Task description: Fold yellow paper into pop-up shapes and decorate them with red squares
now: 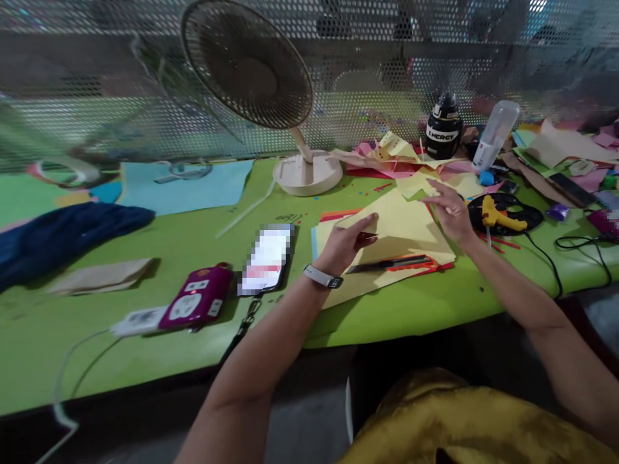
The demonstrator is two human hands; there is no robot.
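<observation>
My left hand (349, 240) pinches the near left corner of a yellow paper sheet (403, 222) and lifts it off a stack of yellow sheets (358, 287) on the green table (193, 348). A white watch sits on that wrist. My right hand (451, 207) hovers over the sheet's far right edge, fingers spread, holding nothing. Orange-handled scissors (394, 263) lie on the stack between my hands.
A phone (267, 259) and a magenta power strip (196, 301) lie left of the stack. A desk fan (271, 90) stands behind. A yellow glue gun (500, 218), a black can (443, 129), a white bottle (496, 134) and paper scraps crowd the right. Dark blue cloth (58, 235) lies at left.
</observation>
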